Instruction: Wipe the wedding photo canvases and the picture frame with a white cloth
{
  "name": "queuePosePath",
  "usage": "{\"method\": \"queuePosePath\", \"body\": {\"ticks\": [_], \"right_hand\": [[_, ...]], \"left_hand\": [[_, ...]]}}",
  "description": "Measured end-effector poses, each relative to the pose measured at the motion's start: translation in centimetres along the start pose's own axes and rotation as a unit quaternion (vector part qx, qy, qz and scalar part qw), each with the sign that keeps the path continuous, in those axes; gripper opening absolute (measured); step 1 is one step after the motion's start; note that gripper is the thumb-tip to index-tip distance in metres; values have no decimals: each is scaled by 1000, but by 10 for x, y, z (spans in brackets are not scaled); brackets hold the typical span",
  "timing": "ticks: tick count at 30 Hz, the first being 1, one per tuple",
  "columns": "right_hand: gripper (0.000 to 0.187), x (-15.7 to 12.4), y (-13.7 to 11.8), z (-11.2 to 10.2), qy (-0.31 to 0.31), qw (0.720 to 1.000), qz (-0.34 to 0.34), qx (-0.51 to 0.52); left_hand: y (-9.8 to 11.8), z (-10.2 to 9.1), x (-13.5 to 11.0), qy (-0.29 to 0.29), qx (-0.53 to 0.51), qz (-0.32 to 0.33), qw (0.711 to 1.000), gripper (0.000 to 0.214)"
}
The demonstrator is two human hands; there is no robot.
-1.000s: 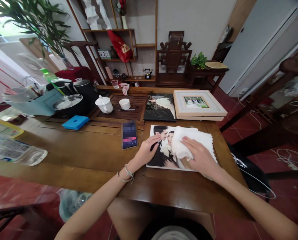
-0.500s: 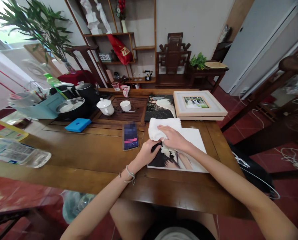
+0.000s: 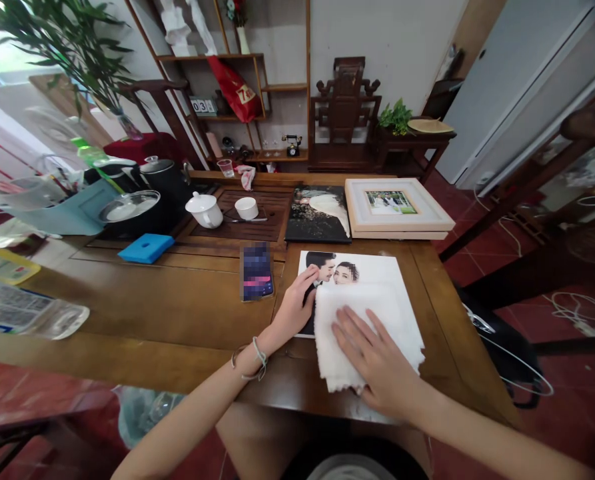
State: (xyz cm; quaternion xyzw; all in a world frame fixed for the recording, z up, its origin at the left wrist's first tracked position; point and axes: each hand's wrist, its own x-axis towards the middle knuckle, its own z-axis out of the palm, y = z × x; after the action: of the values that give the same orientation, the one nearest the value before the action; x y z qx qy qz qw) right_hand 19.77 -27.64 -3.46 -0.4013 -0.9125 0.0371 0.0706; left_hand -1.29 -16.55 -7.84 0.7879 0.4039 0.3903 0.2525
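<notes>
A white towel [image 3: 382, 300] lies spread over the lower right of a photo panel [image 3: 384, 267] with a couple printed on it, and hangs past the panel's near edge. My right hand [image 3: 377, 360] rests flat on the towel, its fingers stretched and spread, pressing from above. My left hand [image 3: 297, 303] lies at the panel's left side, fingers extended over the print and holding nothing. Left of this hand a phone [image 3: 257, 272] lies on the table, its screen lit and partly pixelated.
Behind the panel lie a dark photo board [image 3: 317, 213] and stacked white frames [image 3: 400, 207]. A tea tray [image 3: 272, 230] bears a lidded cup [image 3: 204, 210] and a small white bowl [image 3: 246, 208]. A blue block [image 3: 146, 248], a pot [image 3: 130, 213] and a clear bottle [image 3: 52, 313] stand left.
My right hand has swept the towel from the panel's top toward me and right; the towel has spread out, uncovering the printed heads. My left hand stays near the left edge.
</notes>
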Motion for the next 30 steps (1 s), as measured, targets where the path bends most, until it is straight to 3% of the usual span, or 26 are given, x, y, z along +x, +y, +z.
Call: {"method": "queuePosePath", "body": {"ticks": [3, 7, 10, 13, 17, 20, 23, 27, 30], "right_hand": [[80, 9, 14, -4, -13, 1000, 7, 15], [70, 49, 66, -7, 17, 993, 113, -1], [63, 76, 82, -6, 32, 983, 177, -25], [68, 76, 58, -1, 18, 985, 163, -49], [81, 38, 3, 6, 8, 999, 41, -33], [85, 14, -11, 4, -4, 1000, -14, 1], [81, 14, 17, 0, -9, 1000, 6, 27], [73, 44, 84, -6, 32, 991, 133, 12], [70, 67, 107, -9, 26, 980, 199, -15]], "left_hand": [[-2, -1, -2, -24, 6, 20, 1000, 47], [-5, -3, -3, -44, 23, 29, 998, 47], [-8, -3, -3, -42, 17, 34, 998, 47], [-10, -3, -2, -41, 10, 35, 998, 48], [-11, -4, -2, -42, 9, 38, 998, 46], [-11, -4, -2, -46, 5, 41, 998, 46], [-11, -3, -3, -42, 2, 43, 998, 48], [-12, -1, -4, -30, -3, 43, 999, 50], [-12, -1, -4, -34, -3, 37, 999, 50]]}}
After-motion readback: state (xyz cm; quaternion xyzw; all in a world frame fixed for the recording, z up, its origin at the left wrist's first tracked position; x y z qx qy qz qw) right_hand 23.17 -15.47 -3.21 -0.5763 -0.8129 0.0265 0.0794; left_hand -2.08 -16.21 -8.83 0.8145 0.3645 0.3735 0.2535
